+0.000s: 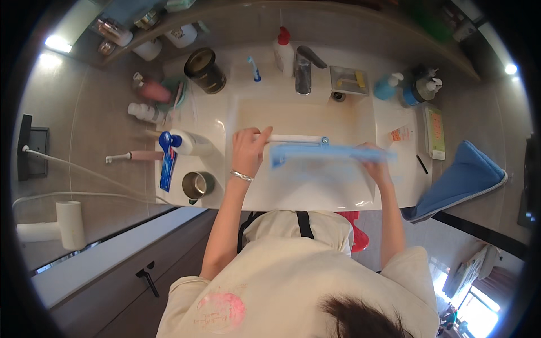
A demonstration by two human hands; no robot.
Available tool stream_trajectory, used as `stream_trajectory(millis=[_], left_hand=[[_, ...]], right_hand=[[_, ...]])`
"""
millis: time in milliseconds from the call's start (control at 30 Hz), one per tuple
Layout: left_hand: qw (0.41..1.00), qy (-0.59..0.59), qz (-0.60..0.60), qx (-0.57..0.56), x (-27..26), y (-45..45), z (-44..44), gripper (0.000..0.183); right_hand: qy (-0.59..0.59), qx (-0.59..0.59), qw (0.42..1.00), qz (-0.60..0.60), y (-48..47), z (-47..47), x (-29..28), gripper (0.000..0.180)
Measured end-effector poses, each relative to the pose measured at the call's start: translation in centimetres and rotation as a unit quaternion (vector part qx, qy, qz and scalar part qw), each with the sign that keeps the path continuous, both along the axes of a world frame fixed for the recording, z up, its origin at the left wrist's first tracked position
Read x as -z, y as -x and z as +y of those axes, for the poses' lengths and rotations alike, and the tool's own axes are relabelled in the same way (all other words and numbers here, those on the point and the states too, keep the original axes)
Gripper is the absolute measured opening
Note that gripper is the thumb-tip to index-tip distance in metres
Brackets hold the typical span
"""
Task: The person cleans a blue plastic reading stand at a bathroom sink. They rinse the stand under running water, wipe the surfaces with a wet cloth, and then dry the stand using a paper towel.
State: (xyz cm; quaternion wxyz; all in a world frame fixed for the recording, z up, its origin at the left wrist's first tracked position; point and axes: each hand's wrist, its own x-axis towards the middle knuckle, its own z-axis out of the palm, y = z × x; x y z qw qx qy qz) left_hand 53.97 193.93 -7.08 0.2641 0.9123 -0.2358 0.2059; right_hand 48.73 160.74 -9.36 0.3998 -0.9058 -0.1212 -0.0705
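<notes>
Over the rectangular washbasin, my left hand grips the end of a white rod. The rod runs right to a small blue pivot or screw that meets a light-blue flat bar. My right hand is closed on the right part of this bar, which is motion-blurred along with the hand. Something pale and see-through seems to hang below the bar; I cannot tell what it is. A silver bracelet is on my left wrist. Behind the basin stands a grey faucet.
Left counter: a metal cup, a toothpaste tube, a white bottle, an electric toothbrush and a dark jar. At the back stands a red-capped bottle. Pump bottles and a blue towel are on the right.
</notes>
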Motion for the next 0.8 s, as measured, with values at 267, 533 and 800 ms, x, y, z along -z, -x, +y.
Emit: stream_trajectory(millis=[267,533,800], left_hand=[[0.999,-0.001,-0.040,-0.018,3.6,-0.1,0.4,0.028],[0.998,-0.022,0.040,0.048,1.4,1.0,1.6,0.026],[0.984,-0.007,0.175,0.017,2.6,3.3,2.2,0.017]], right_hand=[[-0.027,0.056,0.998,-0.018,0.5,1.2,0.5,0.009],[0.088,0.015,0.986,-0.138,-0.5,2.1,-4.4,0.019],[-0.194,0.286,0.931,-0.118,-2.0,4.0,-1.7,0.020]])
